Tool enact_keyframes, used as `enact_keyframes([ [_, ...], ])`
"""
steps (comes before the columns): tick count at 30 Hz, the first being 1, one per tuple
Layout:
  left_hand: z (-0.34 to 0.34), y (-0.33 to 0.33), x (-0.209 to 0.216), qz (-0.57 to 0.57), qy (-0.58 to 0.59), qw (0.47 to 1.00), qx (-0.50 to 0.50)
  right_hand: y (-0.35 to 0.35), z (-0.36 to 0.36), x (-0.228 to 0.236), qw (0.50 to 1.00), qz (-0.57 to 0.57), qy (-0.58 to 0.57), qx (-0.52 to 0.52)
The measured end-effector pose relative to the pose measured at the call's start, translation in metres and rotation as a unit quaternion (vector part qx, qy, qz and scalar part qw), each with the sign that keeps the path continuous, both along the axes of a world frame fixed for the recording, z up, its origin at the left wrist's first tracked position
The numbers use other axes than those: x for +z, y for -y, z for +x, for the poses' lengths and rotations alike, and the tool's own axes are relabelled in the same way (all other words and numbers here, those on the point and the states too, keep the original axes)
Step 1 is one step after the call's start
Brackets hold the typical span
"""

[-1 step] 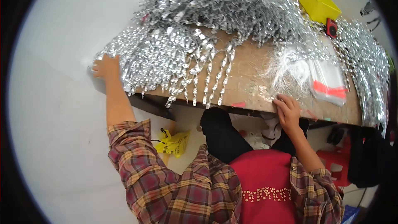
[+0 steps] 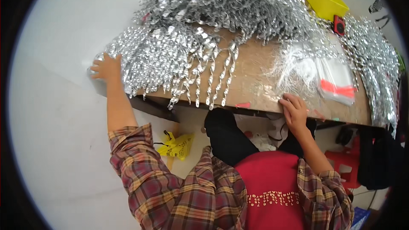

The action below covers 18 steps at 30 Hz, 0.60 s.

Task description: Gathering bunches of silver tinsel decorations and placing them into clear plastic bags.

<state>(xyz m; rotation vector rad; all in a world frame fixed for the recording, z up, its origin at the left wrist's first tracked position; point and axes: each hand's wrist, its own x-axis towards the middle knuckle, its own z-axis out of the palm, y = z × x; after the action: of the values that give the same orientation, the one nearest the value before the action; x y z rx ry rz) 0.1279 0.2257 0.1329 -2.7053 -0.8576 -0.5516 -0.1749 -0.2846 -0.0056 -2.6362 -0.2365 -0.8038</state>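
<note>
My left hand (image 2: 107,67) lies open, fingers spread, on the left end of a layer of twisted silver foil strands (image 2: 157,59). These strands cover the table's left part, and several hang over its front edge. Loosely bent and apart, the fingers of my right hand (image 2: 295,110) rest on the front edge of the brown table (image 2: 251,76), with nothing visible in them. Beyond that hand are a tangle of white threads (image 2: 294,70) and a stack of clear plastic bags (image 2: 336,81) with an orange-red band.
A large heap of silver strands (image 2: 221,4) fills the table's back, and more strands (image 2: 375,68) drape over its right end. A yellow bin (image 2: 326,0) and a small red device (image 2: 339,25) stand back right. Below are a yellow plastic bag (image 2: 177,145) and a red stool (image 2: 347,162).
The fingers of my left hand are spread slightly wider over the strands. My right hand stays at the table edge; the whole view has shifted a little.
</note>
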Motion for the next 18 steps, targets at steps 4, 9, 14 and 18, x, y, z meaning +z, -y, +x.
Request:
enact_keyframes([
  [4,-0.010,0.045,-0.011,0.187,0.143,0.951,-0.202,0.004,0.003,-0.002,1.000,0.006,0.010,0.003],
  [9,-0.098,0.200,-0.071,-0.036,0.146,0.778,-0.610,0.014,0.010,-0.003,0.999,0.000,0.027,0.021],
  [14,-0.153,0.250,-0.120,-0.173,0.084,0.762,-0.618,-0.007,0.070,0.002,0.990,-0.041,0.086,0.106],
  [18,-0.155,0.276,-0.132,-0.197,0.071,0.771,-0.601,0.018,0.136,-0.004,0.996,-0.060,0.044,0.046],
])
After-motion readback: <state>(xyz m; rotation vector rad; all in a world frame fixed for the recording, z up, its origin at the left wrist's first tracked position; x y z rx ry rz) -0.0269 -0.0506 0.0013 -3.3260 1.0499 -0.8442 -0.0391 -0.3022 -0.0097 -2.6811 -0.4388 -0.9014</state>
